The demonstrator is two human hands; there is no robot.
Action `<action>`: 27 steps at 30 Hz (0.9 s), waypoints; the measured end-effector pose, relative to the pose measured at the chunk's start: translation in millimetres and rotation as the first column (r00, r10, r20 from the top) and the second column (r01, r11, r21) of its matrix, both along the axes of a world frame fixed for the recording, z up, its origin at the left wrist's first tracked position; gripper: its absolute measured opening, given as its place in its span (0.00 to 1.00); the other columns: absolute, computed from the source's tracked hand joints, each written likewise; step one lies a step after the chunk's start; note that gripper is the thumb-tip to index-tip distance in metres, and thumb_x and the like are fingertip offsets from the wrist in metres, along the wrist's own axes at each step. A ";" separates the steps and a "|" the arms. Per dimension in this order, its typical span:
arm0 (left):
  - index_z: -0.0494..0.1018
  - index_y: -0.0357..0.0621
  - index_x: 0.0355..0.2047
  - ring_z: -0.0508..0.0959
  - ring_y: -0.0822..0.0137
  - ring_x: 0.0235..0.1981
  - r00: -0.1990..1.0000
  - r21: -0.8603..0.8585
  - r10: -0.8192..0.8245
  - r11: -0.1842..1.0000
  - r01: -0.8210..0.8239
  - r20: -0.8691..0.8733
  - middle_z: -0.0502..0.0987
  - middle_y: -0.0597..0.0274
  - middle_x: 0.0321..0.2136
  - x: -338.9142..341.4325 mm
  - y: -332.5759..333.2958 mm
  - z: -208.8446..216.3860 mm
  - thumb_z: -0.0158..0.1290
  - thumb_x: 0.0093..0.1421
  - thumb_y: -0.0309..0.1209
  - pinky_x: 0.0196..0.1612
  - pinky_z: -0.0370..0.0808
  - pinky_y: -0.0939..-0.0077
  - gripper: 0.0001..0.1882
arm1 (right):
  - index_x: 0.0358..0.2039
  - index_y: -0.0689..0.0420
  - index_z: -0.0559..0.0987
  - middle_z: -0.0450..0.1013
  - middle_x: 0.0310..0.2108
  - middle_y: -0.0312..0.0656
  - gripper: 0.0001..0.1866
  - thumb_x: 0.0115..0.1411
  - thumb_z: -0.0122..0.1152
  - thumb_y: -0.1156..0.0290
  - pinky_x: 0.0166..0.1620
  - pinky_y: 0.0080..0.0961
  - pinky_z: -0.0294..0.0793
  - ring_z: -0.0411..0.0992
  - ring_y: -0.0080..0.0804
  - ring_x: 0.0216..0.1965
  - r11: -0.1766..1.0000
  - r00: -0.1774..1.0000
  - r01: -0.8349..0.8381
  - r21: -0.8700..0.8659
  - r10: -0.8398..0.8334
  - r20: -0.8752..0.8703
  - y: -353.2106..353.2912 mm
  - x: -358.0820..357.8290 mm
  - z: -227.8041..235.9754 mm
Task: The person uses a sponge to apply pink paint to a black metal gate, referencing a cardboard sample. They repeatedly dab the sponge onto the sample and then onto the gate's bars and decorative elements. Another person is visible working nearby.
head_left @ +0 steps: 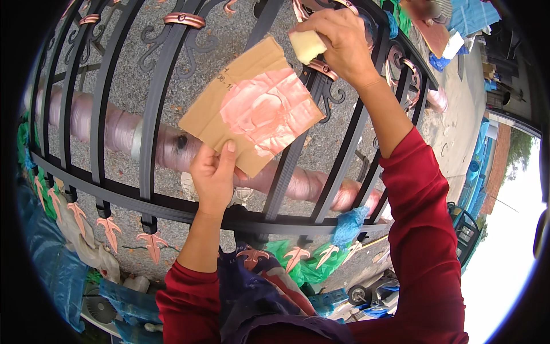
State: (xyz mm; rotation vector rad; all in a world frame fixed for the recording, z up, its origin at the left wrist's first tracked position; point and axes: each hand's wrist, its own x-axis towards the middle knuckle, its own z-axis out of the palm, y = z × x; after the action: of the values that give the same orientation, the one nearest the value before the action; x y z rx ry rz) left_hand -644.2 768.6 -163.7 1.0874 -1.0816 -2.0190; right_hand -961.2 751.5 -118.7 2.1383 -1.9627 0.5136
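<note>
Holding a piece of cardboard (200, 112) mid-frame with the left hand (212, 175), thumb on top and the other fingers tucked behind, so it's a pinch on the bottom edge. Big smear of pink paint (258, 109) on it, kinda wrinkly. Right hand (344, 46) is up top, just right of center, fingers pinching a pale yellow sponge (307, 46) near the cardboard's top right corner. Can't tell if the sponge touches the copper collar (322, 70) right by it.

Black fence (153, 132) takes up most of the shot, and the cardboard blocks a chunk of the bars. Behind them, a plastic-wrapped roll (123, 129) runs from the left side down to lower right. Copper spear tips (152, 246) poke out below the bottom rail.

Plenty of clutter too: blue netting (350, 225) bunched on the rail at lower right, green plastic (325, 265) under it, a small wheel (358, 294) further down, and blue tarp (57, 281) at lower left.
</note>
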 end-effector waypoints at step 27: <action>0.70 0.34 0.40 0.75 0.74 0.20 1.000 -0.069 -0.020 0.997 0.021 0.014 0.76 0.59 0.28 2.1 -2.0 -12.1 0.49 0.65 0.34 0.13 0.68 0.82 0.13 | 0.46 0.61 0.73 0.73 0.41 0.36 0.16 0.60 0.57 0.68 0.43 0.20 0.65 0.68 0.21 0.39 0.325 0.072 0.934 0.148 -0.579 0.812 282.7 -13.2 37.6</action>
State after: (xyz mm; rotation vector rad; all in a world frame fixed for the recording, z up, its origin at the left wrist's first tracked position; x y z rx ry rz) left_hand -642.1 766.6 -175.7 1.0596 -1.1647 -1.9781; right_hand -974.4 1034.2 -81.1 0.1688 -2.6245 1.5638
